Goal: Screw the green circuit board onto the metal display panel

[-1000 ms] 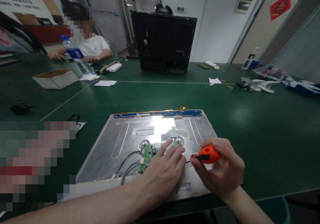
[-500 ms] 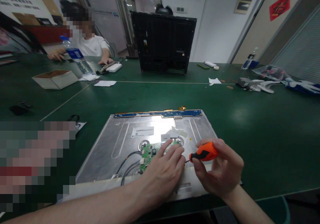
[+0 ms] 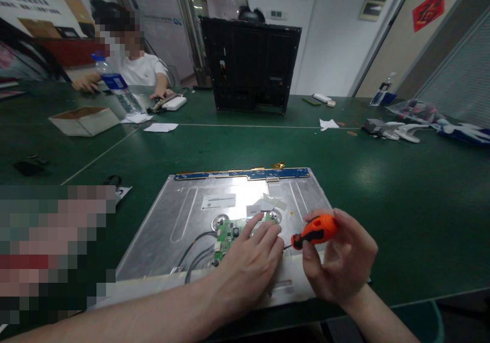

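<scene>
My left hand (image 3: 254, 261) lies over a green circuit board (image 3: 226, 235), its fingers stretched out and covering much of it. The board rests on a silvery metal panel (image 3: 184, 207) that has dark cables (image 3: 198, 238) and a blue circuit strip (image 3: 241, 174) along its far edge. To the right, my right hand (image 3: 340, 259) is closed around the orange and black handle of a screwdriver (image 3: 317, 230). The tool is tilted, its shaft pointing left and down towards my left fingers. Those fingers hide the tip, so I cannot tell what it touches.
A large black casing (image 3: 252, 67) stands upright at the back of the green table (image 3: 383, 190). Far left are an open box (image 3: 86, 122), a water bottle (image 3: 124, 90) and a seated person (image 3: 140, 70). Gloves and plastic wrapping (image 3: 415, 111) lie at right.
My right hand has shifted slightly right, and its grip on the screwdriver handle has turned a little. My left hand, the circuit board and the panel look unmoved.
</scene>
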### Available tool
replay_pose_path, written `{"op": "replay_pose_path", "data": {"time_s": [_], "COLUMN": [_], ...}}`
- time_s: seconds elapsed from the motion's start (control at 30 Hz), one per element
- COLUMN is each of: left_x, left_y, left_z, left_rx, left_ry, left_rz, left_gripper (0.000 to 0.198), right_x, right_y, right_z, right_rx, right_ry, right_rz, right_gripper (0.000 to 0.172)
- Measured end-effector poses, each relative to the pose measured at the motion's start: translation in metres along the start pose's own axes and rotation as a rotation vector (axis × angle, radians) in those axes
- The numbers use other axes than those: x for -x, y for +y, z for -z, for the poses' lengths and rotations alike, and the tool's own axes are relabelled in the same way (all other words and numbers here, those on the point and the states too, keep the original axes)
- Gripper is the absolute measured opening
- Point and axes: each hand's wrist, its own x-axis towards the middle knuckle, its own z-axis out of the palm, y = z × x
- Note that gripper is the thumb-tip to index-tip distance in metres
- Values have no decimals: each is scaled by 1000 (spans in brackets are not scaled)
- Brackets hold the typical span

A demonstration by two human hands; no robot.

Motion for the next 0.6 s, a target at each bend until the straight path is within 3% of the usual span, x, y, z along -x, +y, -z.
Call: {"op": "replay_pose_path", "data": {"time_s": [0.6], "left_x": [0], "left_y": [-2], "left_z": [-2], "left_rx": [-3], "left_ry": [22], "left_rz": [-8], "left_gripper": [20], "right_x": [-5], "right_y": [-1], "right_z": [1], "right_rx": [57], "right_ry": [-15], "right_rz": [53], "right_gripper": [67]}}
